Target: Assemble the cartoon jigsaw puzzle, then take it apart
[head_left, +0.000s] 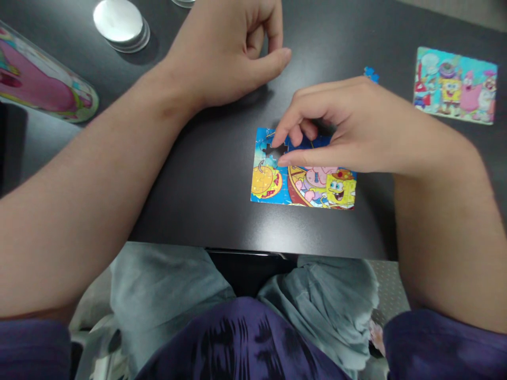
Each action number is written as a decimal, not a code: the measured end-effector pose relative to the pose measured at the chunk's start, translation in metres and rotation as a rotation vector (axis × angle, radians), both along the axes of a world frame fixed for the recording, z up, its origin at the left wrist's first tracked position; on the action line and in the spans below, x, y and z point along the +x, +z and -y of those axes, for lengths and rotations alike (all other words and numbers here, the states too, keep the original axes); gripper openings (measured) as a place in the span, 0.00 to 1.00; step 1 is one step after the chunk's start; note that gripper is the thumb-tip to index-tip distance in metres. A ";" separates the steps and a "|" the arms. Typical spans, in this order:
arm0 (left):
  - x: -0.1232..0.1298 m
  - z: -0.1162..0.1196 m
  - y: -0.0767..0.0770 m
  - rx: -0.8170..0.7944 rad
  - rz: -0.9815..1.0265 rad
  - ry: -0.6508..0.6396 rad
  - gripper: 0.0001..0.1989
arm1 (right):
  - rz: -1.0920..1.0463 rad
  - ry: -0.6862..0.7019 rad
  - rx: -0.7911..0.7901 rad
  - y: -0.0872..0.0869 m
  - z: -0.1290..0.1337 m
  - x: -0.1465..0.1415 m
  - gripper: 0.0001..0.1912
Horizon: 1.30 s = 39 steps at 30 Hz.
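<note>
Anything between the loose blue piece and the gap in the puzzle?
Yes: in the head view, the right hand lies across the straight path from the loose blue piece to the gap in the puzzle. I see no other obstacle.

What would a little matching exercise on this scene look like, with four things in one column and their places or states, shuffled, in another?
Things
1. Jigsaw puzzle with a burger
2. Loose blue puzzle piece
3. Stack of silver discs
4. Left hand

Places and states
A. At the picture's upper left, beyond the left forearm
B. Loosely curled, apart from the puzzle
C. Shows a dark, unfilled gap near the fingertips of the right hand
D. On the dark table, just beyond the right hand

Right pairs: 1-C, 2-D, 3-A, 4-B
</note>
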State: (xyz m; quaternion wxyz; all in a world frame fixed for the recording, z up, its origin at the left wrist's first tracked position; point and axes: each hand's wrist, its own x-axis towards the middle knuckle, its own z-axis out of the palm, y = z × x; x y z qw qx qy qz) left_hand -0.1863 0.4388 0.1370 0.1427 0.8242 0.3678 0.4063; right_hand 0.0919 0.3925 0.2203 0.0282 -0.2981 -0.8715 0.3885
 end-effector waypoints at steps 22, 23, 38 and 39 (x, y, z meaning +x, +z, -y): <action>-0.006 0.000 -0.013 0.051 0.101 0.005 0.13 | 0.859 -0.313 0.165 0.062 0.005 0.057 0.10; -0.004 0.005 -0.007 -0.010 0.076 0.046 0.14 | 0.889 -0.294 0.174 0.059 0.004 0.055 0.08; 0.007 0.012 0.009 -0.155 -0.005 0.154 0.14 | 0.761 -0.306 0.085 0.042 -0.013 0.066 0.08; 0.007 0.011 0.008 -0.153 -0.008 0.149 0.14 | 0.748 -0.303 0.075 0.041 -0.014 0.066 0.08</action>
